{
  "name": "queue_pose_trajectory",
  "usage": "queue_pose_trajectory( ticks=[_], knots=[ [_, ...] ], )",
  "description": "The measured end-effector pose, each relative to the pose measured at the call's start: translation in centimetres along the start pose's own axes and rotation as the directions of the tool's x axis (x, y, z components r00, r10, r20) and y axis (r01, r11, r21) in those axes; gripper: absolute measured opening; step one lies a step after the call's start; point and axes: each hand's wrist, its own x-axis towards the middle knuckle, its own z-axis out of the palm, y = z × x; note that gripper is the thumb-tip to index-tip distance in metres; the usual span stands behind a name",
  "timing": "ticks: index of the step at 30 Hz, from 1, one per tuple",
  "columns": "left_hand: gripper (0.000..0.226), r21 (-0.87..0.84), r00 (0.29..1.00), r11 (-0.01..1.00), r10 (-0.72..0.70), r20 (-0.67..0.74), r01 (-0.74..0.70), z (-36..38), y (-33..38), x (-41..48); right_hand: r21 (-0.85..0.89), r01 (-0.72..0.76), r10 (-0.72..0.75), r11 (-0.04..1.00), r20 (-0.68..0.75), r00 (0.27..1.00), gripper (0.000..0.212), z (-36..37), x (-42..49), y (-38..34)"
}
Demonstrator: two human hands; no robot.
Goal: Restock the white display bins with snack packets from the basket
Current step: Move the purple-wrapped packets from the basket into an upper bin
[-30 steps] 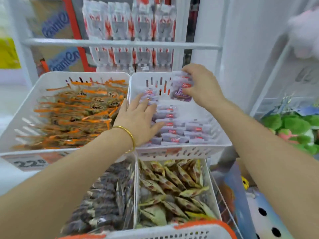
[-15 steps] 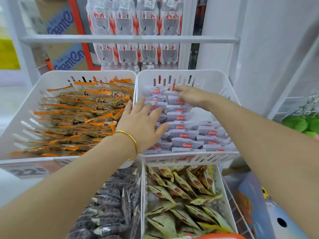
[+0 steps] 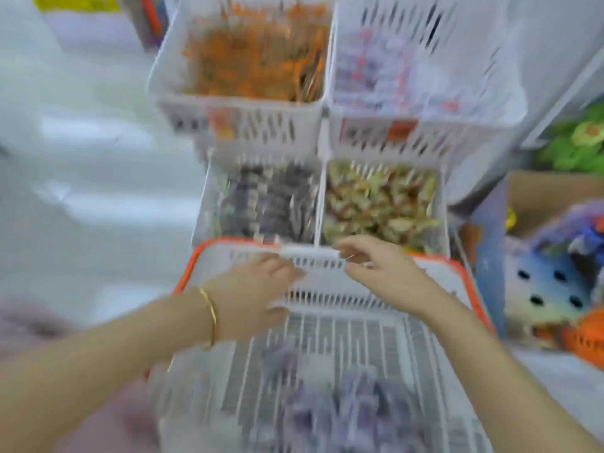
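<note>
The view is blurred by motion. A white basket with an orange rim [image 3: 464, 273] sits below me, with purple snack packets [image 3: 346, 407] on its slatted floor. My left hand [image 3: 258, 289], with a gold bangle on the wrist, hovers over the basket's far left side, fingers loosely bent and holding nothing. My right hand [image 3: 379, 269] hangs over the far rim, fingers relaxed and also holding nothing. Above stands the upper right white bin [image 3: 483, 103] with rows of the same purple packets [image 3: 385, 70].
Three more white bins hold orange packets [image 3: 255, 57], dark packets [image 3: 264, 204] and yellow-green packets [image 3: 376, 204]. At the right stand a cardboard box [image 3: 542, 194] with soft toys and green plush items [image 3: 575, 145]. Pale floor lies to the left.
Both hands have left the upper right bin and dropped down over the basket. My view has tilted down, and the basket with its purple packets has come into sight.
</note>
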Motion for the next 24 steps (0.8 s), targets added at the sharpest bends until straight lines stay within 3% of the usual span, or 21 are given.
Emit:
queue_pose_trajectory(
  ticks=[2, 4, 7, 10, 13, 18, 21, 24],
  knots=[
    [0.061, -0.019, 0.973, 0.999, -0.041, 0.229, 0.046, 1.7, 0.5, -2.9, -0.058, -0.082, 0.091, 0.995, 0.186, 0.978, 0.033, 5.9, -0.3, 2.5],
    [0.059, -0.015, 0.951, 0.996, -0.077, 0.298, 0.085, 3.0, 0.5, -4.7, -0.09, -0.113, 0.135, 0.989, 0.301, 0.944, 0.031, 10.8, -0.8, 4.4],
    [0.055, 0.044, 0.905, 0.991, -0.136, 0.403, 0.13, 3.8, 0.4, -5.6, -0.157, -0.105, 0.155, 0.982, 0.351, 0.924, 0.03, 15.9, -1.0, 5.8],
    [0.053, 0.081, 0.893, 0.989, -0.145, 0.426, 0.122, 4.3, -0.4, -5.5, -0.26, -0.078, 0.168, 0.962, 0.343, 0.924, 0.034, 19.4, 0.1, 6.7],
    [0.049, 0.137, 0.909, 0.987, -0.127, 0.396, 0.079, 4.7, -0.8, -5.1, -0.355, -0.047, 0.181, 0.934, 0.355, 0.917, 0.051, 22.2, 1.5, 8.0],
    [0.046, 0.107, 0.905, 0.993, -0.098, 0.414, 0.058, 5.9, -1.1, -5.3, -0.604, 0.126, 0.184, 0.787, 0.425, 0.886, 0.081, 25.3, 4.1, 8.6],
    [0.047, 0.118, 0.887, 0.992, -0.1, 0.45, 0.052, 6.3, -1.5, -5.8, -0.664, 0.17, 0.196, 0.728, 0.44, 0.876, 0.078, 26.4, 4.8, 9.2],
    [0.046, 0.134, 0.879, 0.99, -0.108, 0.464, 0.051, 6.4, -1.9, -5.9, -0.693, 0.199, 0.117, 0.693, 0.38, 0.917, 0.061, 26.6, 4.5, 9.8]
  ],
)
